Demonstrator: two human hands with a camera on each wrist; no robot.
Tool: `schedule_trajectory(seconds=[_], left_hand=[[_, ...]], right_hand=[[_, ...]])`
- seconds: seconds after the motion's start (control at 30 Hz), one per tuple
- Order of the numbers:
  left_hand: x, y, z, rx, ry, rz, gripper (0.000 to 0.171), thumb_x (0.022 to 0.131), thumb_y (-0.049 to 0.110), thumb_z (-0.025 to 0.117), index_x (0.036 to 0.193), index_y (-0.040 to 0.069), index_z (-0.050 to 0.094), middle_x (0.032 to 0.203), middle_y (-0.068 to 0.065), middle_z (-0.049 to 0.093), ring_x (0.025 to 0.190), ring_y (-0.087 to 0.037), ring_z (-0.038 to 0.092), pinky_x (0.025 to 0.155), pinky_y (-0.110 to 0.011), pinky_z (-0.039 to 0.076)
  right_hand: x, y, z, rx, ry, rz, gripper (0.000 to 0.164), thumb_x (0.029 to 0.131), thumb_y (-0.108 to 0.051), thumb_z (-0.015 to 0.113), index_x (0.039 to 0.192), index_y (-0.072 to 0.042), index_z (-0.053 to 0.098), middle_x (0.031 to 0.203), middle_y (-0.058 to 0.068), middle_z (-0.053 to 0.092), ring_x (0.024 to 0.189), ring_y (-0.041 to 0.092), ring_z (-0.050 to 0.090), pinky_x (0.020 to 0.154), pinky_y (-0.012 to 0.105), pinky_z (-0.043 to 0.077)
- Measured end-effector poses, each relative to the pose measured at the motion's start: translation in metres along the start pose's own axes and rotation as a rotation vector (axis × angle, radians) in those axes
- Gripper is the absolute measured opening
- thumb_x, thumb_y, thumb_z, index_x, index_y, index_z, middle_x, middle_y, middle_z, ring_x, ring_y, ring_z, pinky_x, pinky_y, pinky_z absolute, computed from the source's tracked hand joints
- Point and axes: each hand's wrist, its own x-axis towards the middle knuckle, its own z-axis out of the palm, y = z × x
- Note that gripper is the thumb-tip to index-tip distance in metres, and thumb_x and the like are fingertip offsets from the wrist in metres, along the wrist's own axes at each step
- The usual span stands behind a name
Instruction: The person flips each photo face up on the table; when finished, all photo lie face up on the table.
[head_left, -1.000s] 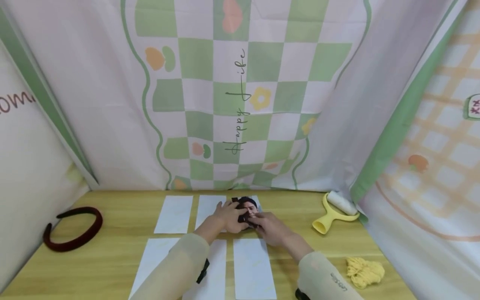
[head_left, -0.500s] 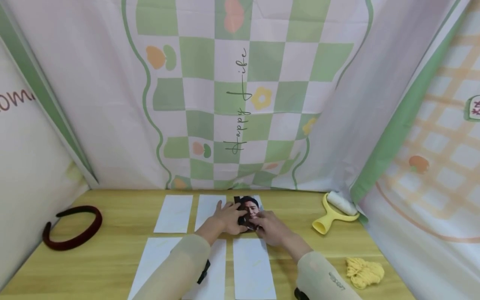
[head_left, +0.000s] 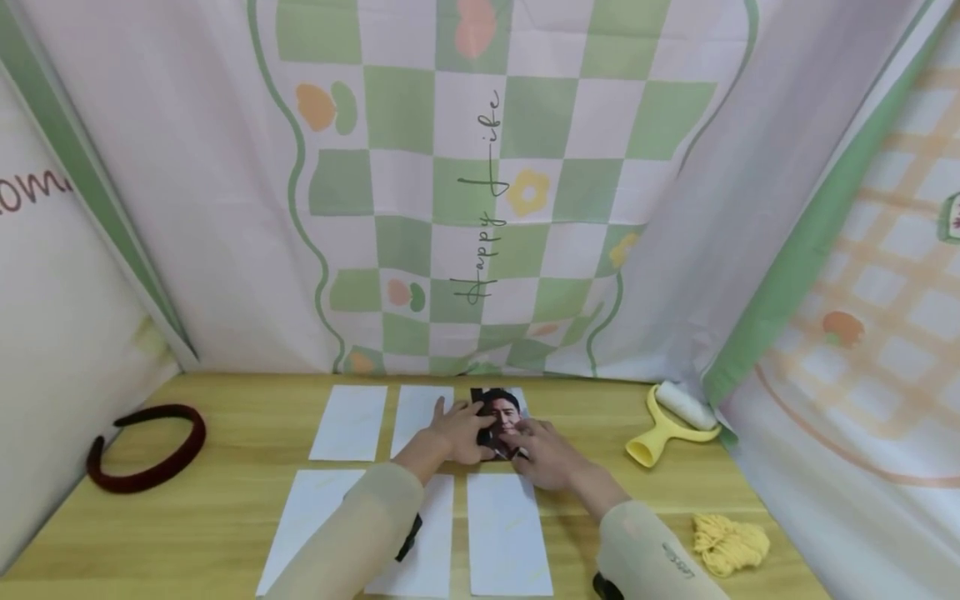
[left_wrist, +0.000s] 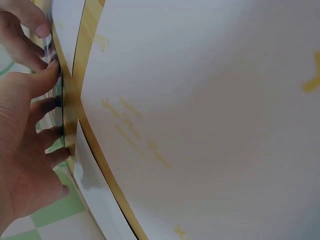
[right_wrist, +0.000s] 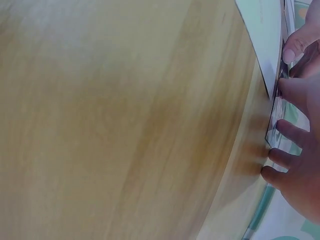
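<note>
A glossy portrait photo card [head_left: 504, 408] lies face up at the back of the wooden table. My left hand [head_left: 459, 433] rests on its left side with fingers spread, the outer ones reaching toward the neighbouring white card [head_left: 408, 408]. From the right, my right hand [head_left: 551, 454] touches the lower right part of the photo. In the left wrist view, the fingertips of my left hand [left_wrist: 35, 135] press down along the photo's edge. The right wrist view has my right hand [right_wrist: 302, 135] with fingers apart, their tips at the photo's edge and on the table.
Several blank white cards lie in two rows, including a back-left card [head_left: 348, 422] and a front-right card [head_left: 506, 533]. A dark red headband [head_left: 191, 442] is at left. At right are a yellow-handled lint roller [head_left: 663, 429] and yellow yarn [head_left: 727, 546]. Curtains enclose the table.
The photo has shifted slightly right and lies more squarely, with more of its picture showing. My right hand's fingers have spread a little; my left hand stays almost in place.
</note>
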Motion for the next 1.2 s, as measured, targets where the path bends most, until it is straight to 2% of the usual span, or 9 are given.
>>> schedule_trajectory(seconds=[0.37, 0.6, 0.7, 0.83, 1.0, 1.2], left_hand=[[-0.001, -0.003, -0.001, 0.020, -0.004, -0.013, 0.065, 0.100, 0.053, 0.059, 0.159, 0.030, 0.043, 0.173, -0.005, 0.029, 0.161, -0.032, 0.028, 0.132, -0.064, 0.013], [-0.006, -0.012, -0.001, 0.006, 0.005, 0.004, 0.060, 0.106, 0.056, 0.043, 0.161, 0.033, 0.037, 0.176, -0.005, 0.021, 0.163, -0.033, 0.023, 0.132, -0.067, 0.005], [-0.011, -0.021, -0.004, 0.014, 0.018, 0.018, 0.059, 0.107, 0.057, 0.037, 0.161, 0.034, 0.036, 0.176, -0.006, 0.021, 0.163, -0.034, 0.020, 0.131, -0.068, 0.002], [-0.019, -0.039, -0.010, 0.033, 0.026, 0.008, 0.060, 0.107, 0.060, 0.034, 0.161, 0.034, 0.037, 0.176, -0.005, 0.022, 0.165, -0.032, 0.016, 0.130, -0.069, 0.000], [-0.031, -0.067, -0.014, 0.040, 0.008, -0.041, 0.062, 0.106, 0.058, 0.038, 0.162, 0.032, 0.036, 0.176, -0.005, 0.022, 0.165, -0.031, 0.013, 0.130, -0.071, -0.001], [-0.049, -0.092, -0.018, -0.007, -0.014, -0.092, 0.067, 0.103, 0.056, 0.049, 0.162, 0.028, 0.037, 0.176, -0.009, 0.020, 0.165, -0.035, 0.011, 0.129, -0.070, -0.007]], right_hand=[[0.005, -0.001, 0.003, -0.018, 0.024, 0.006, 0.046, 0.099, -0.021, 0.060, 0.142, -0.008, 0.063, 0.154, 0.028, 0.049, 0.144, 0.055, 0.042, 0.116, 0.071, 0.039], [0.004, -0.001, 0.004, -0.008, -0.002, 0.046, 0.059, 0.099, -0.044, 0.066, 0.147, -0.012, 0.059, 0.159, 0.026, 0.045, 0.147, 0.052, 0.040, 0.116, 0.071, 0.038], [0.004, 0.000, 0.003, -0.004, 0.014, 0.031, 0.063, 0.099, -0.049, 0.064, 0.149, -0.013, 0.057, 0.162, 0.029, 0.041, 0.147, 0.056, 0.037, 0.117, 0.074, 0.035], [0.009, -0.004, -0.002, -0.009, 0.034, -0.012, 0.061, 0.102, -0.048, 0.061, 0.151, -0.012, 0.054, 0.163, 0.033, 0.036, 0.149, 0.062, 0.030, 0.122, 0.075, 0.025], [0.022, -0.022, -0.005, -0.068, 0.013, -0.029, 0.062, 0.102, -0.050, 0.059, 0.153, -0.015, 0.052, 0.165, 0.032, 0.032, 0.152, 0.060, 0.026, 0.125, 0.071, 0.023], [0.039, -0.050, 0.006, -0.086, -0.029, -0.033, 0.062, 0.103, -0.055, 0.055, 0.154, -0.022, 0.051, 0.166, 0.032, 0.031, 0.154, 0.059, 0.025, 0.124, 0.074, 0.023]])
